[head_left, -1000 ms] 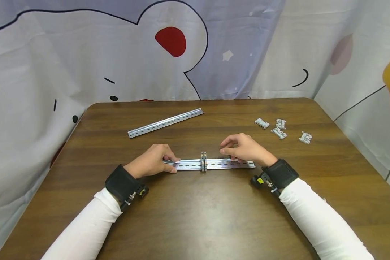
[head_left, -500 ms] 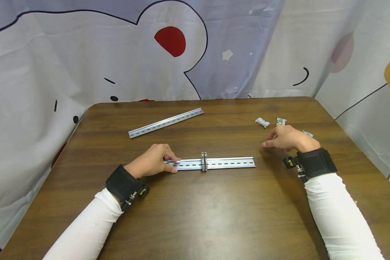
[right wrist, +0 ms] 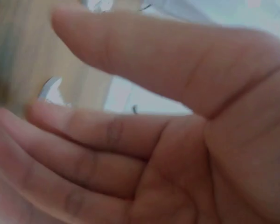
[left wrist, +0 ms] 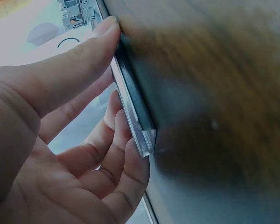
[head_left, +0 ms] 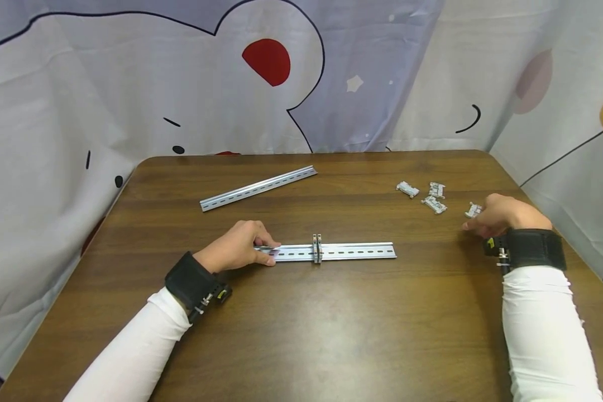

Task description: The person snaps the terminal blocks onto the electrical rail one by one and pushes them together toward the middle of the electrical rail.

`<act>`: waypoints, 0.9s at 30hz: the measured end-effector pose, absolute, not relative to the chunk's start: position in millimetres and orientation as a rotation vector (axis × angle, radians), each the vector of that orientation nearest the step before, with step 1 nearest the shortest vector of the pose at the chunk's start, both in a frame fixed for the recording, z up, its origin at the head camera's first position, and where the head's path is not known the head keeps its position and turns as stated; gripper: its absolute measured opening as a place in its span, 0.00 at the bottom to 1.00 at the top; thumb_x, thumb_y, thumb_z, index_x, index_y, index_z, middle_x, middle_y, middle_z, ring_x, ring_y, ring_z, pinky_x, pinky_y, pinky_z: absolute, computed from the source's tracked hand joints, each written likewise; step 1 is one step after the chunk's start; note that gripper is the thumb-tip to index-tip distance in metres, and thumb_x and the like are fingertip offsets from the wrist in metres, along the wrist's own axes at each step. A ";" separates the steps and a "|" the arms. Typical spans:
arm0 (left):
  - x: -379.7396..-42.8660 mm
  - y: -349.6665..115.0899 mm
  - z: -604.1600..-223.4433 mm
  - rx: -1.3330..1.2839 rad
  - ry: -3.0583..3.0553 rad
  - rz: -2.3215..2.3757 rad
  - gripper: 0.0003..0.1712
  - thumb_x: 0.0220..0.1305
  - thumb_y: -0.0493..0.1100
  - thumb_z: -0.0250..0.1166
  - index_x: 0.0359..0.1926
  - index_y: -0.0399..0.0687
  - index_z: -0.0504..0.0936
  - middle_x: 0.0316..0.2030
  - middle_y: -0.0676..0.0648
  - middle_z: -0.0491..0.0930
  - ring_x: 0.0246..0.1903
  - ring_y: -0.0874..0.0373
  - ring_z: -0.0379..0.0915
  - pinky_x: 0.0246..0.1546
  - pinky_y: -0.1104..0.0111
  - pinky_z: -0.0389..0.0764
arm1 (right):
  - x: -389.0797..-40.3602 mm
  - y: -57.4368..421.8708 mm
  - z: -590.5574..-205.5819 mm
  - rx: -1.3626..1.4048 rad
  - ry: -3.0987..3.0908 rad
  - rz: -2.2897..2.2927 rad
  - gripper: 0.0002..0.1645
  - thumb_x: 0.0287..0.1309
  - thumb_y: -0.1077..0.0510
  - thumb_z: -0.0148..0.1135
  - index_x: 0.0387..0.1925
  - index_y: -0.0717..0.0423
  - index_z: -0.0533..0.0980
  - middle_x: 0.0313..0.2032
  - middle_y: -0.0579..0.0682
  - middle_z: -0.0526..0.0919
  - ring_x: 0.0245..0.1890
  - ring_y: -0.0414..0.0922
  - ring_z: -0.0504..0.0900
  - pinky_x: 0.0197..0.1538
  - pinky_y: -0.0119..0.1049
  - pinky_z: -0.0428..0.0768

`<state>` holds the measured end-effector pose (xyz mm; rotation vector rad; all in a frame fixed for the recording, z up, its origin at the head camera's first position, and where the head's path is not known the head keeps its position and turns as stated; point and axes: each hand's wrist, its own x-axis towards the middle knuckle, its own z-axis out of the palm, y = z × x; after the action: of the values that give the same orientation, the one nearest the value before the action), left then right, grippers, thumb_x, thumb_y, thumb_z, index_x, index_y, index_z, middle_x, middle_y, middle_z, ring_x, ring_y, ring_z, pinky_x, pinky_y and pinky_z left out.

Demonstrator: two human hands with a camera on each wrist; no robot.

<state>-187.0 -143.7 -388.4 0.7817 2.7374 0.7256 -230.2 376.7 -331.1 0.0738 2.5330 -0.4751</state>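
My left hand (head_left: 237, 245) grips the left end of a slotted metal DIN rail (head_left: 357, 251) lying across the table. In the left wrist view the thumb presses one long edge of the rail (left wrist: 130, 100) and the fingers bear on the other. Two thin terminal blocks (head_left: 317, 248) stand upright side by side on the rail, near its middle. At the far right my right hand (head_left: 512, 215) hovers beside a loose pale terminal block (head_left: 473, 210), which it partly covers. In the right wrist view its thumb and fingers are spread apart with nothing between them.
A second DIN rail (head_left: 258, 188) lies slanted at the back left of the wooden table (head_left: 311, 329). Three more loose terminal blocks, one of them the nearest block (head_left: 434, 205), lie grouped at the back right. A printed curtain (head_left: 181, 84) hangs behind the table.
My right hand has left the rail's right end and moved right, passing over the grouped terminal blocks to the far-right one. The left hand keeps its grip on the rail.
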 end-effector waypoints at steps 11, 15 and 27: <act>-186.5 -144.6 -386.1 0.791 2.733 0.724 0.19 0.50 0.45 0.77 0.46 0.48 0.90 0.40 0.45 0.85 0.41 0.52 0.78 0.41 0.62 0.78 | -232.4 408.0 -351.0 0.329 2.679 -0.538 0.43 0.59 0.38 0.59 0.45 0.81 0.69 0.26 0.59 0.82 0.22 0.44 0.85 0.28 0.38 0.81; -186.4 -143.7 -385.9 0.788 2.737 0.722 0.20 0.50 0.45 0.77 0.46 0.49 0.90 0.39 0.45 0.85 0.41 0.52 0.78 0.41 0.63 0.78 | -234.4 410.0 -357.0 0.321 2.759 -0.488 0.53 0.60 0.31 0.53 0.54 0.83 0.69 0.41 0.77 0.81 0.27 0.49 0.88 0.30 0.41 0.80; -186.7 -143.4 -388.0 0.777 2.735 0.727 0.20 0.51 0.45 0.77 0.47 0.50 0.89 0.39 0.45 0.84 0.41 0.52 0.77 0.41 0.63 0.77 | -243.2 394.3 -360.7 0.206 2.800 -0.573 0.35 0.57 0.55 0.66 0.59 0.76 0.69 0.49 0.76 0.77 0.33 0.55 0.85 0.31 0.40 0.83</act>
<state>-186.7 -143.4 -388.0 0.7766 2.7352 0.7273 -243.2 394.3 -360.7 0.2056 2.8002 -0.5734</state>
